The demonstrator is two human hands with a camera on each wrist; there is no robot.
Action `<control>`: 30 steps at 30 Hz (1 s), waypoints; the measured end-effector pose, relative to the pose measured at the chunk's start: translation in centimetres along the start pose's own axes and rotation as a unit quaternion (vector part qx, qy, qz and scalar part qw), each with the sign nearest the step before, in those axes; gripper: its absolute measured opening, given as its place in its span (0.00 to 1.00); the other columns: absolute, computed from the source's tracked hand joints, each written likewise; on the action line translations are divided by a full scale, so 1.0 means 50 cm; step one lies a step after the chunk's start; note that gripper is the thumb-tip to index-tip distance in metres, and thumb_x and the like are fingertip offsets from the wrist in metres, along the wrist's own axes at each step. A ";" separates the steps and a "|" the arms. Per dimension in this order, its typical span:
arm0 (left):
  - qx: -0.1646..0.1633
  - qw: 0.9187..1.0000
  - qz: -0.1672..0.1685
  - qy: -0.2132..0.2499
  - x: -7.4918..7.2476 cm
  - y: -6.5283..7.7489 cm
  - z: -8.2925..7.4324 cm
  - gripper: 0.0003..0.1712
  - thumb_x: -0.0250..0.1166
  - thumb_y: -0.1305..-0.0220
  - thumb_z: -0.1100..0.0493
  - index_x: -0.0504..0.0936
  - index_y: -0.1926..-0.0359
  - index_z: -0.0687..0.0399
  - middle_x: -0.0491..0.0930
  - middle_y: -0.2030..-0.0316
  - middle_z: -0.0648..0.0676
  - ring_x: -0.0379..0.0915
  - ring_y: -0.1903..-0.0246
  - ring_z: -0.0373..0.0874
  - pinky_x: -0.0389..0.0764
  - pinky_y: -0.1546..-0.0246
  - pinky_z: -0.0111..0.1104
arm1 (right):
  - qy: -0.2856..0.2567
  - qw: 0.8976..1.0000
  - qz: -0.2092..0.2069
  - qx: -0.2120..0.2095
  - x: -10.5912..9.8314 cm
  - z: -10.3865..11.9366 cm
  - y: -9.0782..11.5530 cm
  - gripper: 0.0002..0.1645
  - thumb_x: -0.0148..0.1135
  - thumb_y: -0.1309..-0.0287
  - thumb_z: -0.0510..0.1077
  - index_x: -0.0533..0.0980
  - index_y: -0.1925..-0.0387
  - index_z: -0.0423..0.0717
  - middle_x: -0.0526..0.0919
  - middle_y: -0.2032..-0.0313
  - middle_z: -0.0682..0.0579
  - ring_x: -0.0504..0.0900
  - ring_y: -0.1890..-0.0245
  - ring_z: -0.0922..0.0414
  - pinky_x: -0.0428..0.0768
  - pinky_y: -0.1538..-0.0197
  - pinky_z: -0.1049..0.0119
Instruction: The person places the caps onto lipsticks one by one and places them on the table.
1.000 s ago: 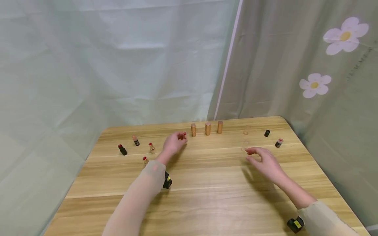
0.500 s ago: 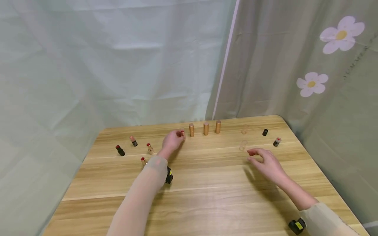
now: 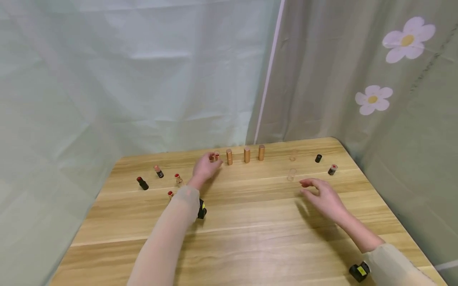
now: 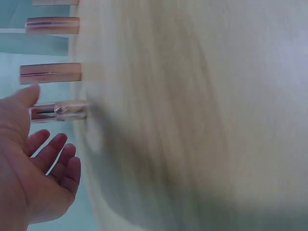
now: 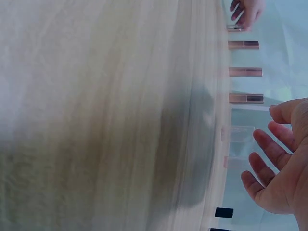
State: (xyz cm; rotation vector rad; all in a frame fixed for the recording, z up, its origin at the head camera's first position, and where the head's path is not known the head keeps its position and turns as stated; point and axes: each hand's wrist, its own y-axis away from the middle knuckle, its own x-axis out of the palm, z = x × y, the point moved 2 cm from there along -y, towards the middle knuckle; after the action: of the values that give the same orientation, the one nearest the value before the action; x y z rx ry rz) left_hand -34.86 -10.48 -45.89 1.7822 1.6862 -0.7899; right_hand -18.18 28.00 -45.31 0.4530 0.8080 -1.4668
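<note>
A lipstick with a clear cap and red tip [image 3: 216, 156] stands upright at the left end of a row along the back of the table. My left hand [image 3: 205, 167] is around it; in the left wrist view, the thumb and fingers are spread on either side of the lipstick [image 4: 58, 111], with gaps showing. Beside it stand three copper lipstick tubes [image 3: 247, 155]. My right hand [image 3: 323, 198] hovers over the right side of the table, fingers loosely curved, holding nothing. Nearest to it is a clear cap [image 3: 291, 174].
Uncapped lipsticks stand at the left: a black one [image 3: 142, 183], a pinkish one [image 3: 159, 171] and two gold ones [image 3: 179, 179], one partly behind the left sleeve. At the right are another clear cap [image 3: 293, 155], a black cap [image 3: 318, 158] and a black-based clear cap [image 3: 332, 169].
My left hand has shifted slightly back and left with the lipstick, which now stands in line with the copper tubes, and its fingers have spread. The right hand stays nearly still.
</note>
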 end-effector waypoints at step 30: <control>0.183 0.970 -0.014 -0.160 -0.124 0.116 -0.091 0.39 0.53 0.39 0.35 0.63 0.34 0.52 0.69 0.40 0.53 0.63 0.42 0.51 0.66 0.44 0.46 | 0.056 0.998 -0.014 -0.023 -0.020 -0.002 -0.063 0.27 0.54 0.39 0.60 0.73 0.47 0.47 0.78 0.53 0.47 0.69 0.47 0.44 0.65 0.49 0.44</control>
State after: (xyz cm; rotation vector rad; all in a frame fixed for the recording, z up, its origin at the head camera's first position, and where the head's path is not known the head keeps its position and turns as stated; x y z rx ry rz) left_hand -29.12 -11.61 -38.23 1.7454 1.4209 -1.3925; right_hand -21.19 28.47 -44.02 0.4936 0.9390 -1.4554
